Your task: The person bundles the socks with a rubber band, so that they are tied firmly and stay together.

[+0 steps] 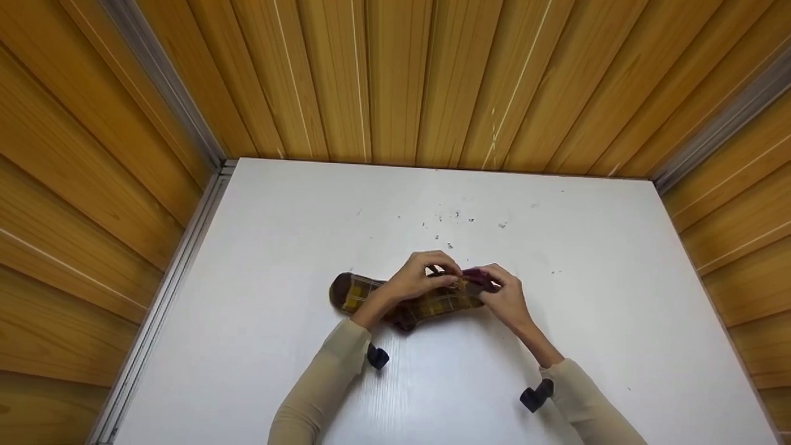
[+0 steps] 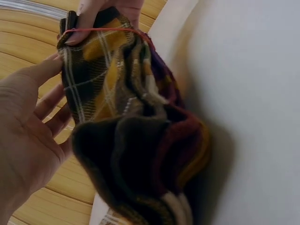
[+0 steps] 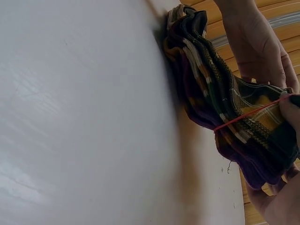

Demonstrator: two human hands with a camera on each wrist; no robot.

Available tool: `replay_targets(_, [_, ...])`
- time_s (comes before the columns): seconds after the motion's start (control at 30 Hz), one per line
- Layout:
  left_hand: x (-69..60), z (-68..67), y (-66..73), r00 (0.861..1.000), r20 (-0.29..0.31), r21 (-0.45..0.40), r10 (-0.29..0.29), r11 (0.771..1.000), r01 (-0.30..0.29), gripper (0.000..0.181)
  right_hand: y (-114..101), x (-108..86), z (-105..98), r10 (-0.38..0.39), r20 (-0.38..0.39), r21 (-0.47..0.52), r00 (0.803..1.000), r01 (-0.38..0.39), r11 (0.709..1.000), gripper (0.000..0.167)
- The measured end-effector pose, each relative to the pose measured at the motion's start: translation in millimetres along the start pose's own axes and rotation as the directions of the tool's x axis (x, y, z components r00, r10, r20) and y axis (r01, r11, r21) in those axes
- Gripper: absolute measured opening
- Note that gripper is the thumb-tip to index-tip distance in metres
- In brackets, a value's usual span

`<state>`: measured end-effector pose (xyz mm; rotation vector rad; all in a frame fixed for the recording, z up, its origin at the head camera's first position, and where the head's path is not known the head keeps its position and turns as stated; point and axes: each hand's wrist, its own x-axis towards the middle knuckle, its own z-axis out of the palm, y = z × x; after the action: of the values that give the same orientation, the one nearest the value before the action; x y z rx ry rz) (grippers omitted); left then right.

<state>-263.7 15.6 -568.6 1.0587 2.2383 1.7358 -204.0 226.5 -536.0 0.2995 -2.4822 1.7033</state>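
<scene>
A bundle of stacked plaid socks (image 1: 442, 304), in brown, yellow, green and purple, lies across the table with its toes to the left. Around its right end runs a thin red rubber band (image 3: 253, 112), also visible in the left wrist view. My right hand (image 1: 507, 298) grips that banded end, its thumb pressing the top sock beside the band. With thumb and fingers, my left hand (image 1: 417, 278) pinches the upper edge of the bundle a little further left. Some left fingers are hidden behind the socks in the left wrist view.
The socks rest on a white table (image 1: 278, 222) with small dark marks toward the back. Wood-plank walls (image 1: 395, 80) rise behind and on both sides. A metal rail (image 1: 173, 296) runs along the left edge. Dark wrist cameras (image 1: 536, 395) sit under the sleeves.
</scene>
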Motion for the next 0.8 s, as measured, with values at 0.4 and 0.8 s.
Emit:
replay_targets(0.4, [-2.9, -4.7, 0.5, 0.986, 0.165, -0.006, 0.008, 1.000, -0.007, 0.015, 32, 2.5, 2, 0.030, 0.011, -0.051, 0.999, -0.030, 0.998, 0.026])
replay_targets(0.8, [-24.1, -23.1, -16.5, 0.987, 0.149, 0.091, -0.065, 0.995, 0.051, 0.016, 44, 3.1, -7, 0.179, 0.063, 0.010, 0.982, -0.180, 0.984, 0.028])
